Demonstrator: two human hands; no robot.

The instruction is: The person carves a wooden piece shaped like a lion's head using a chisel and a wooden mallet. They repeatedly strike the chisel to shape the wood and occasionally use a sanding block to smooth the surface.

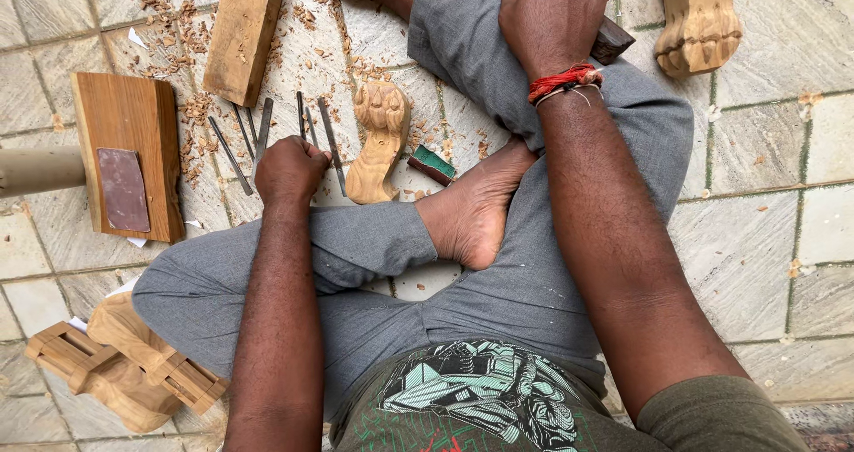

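Observation:
I sit cross-legged on a stone-tiled floor in grey trousers. My left hand (289,169) reaches down among several thin metal chisels (258,130) lying on the tiles, its fingers curled around one of them. A carved pale wooden paw-shaped piece (380,139) lies just right of that hand. My right hand (551,14), with a red thread band at the wrist, rests closed on my raised knee over a dark wooden block (616,39). What the fingers enclose is hidden.
A wooden board with a dark sharpening stone (124,189) lies at the left, a plain wood block (242,34) above it amid shavings. A green-topped small block (432,164) sits by my foot. Another carved leg (699,20) lies top right; carved pieces (124,372) bottom left.

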